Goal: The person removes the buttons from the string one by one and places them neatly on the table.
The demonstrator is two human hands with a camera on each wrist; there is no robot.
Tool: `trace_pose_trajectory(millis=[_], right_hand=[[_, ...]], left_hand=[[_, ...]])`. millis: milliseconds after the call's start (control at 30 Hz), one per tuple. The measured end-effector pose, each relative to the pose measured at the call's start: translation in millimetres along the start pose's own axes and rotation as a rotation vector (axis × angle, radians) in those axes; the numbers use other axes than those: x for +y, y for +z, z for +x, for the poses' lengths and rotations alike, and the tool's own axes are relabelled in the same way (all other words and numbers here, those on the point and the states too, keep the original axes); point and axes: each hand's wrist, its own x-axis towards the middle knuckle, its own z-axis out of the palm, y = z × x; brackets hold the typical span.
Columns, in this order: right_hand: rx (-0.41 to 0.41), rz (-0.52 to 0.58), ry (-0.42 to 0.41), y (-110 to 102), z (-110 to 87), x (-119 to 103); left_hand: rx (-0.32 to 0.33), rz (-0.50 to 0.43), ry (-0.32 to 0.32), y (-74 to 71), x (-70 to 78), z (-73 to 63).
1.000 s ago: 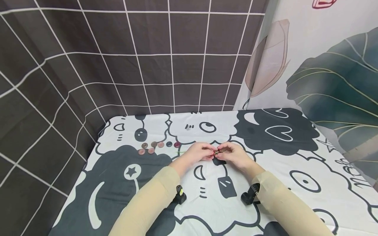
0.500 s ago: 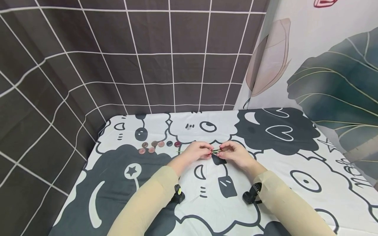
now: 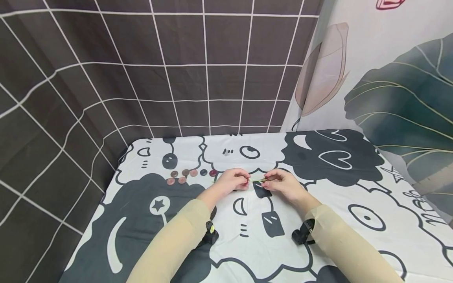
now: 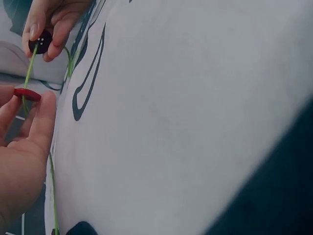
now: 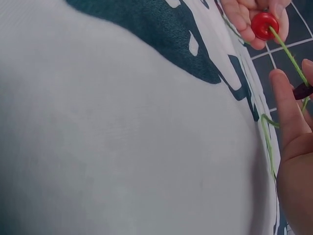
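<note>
My left hand [image 3: 231, 181] pinches a red button [image 5: 265, 26] between thumb and fingers. Opposite it, my right hand [image 3: 284, 185] pinches a dark purple button [image 4: 40, 42] with several small holes. A green string [image 5: 289, 55] passes through both buttons and runs straight across the gap between the hands. More of the string hangs below each hand, seen in the wrist views. Both hands are held above the patterned cloth, a short distance apart.
Several loose buttons lie left of my left hand: brown [image 3: 174, 173], pink [image 3: 193, 173], dark blue [image 3: 203, 172] and dark red [image 3: 213, 173] among them. A cartoon-print cloth [image 3: 247, 247] covers the table. A dark grid curtain [image 3: 187, 82] hangs behind.
My hands have drawn apart, the left one moving leftward with the red button. A longer stretch of green string now shows between them. The loose buttons have stayed put.
</note>
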Motion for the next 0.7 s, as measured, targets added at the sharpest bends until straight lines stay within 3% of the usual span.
trace_pose_trajectory(millis=[700], right_hand=[[0.007,0.020,0.017,-1,0.0,1]], left_hand=[[0.045,-0.019,0.029,-16.4,-4.6,-4.1]])
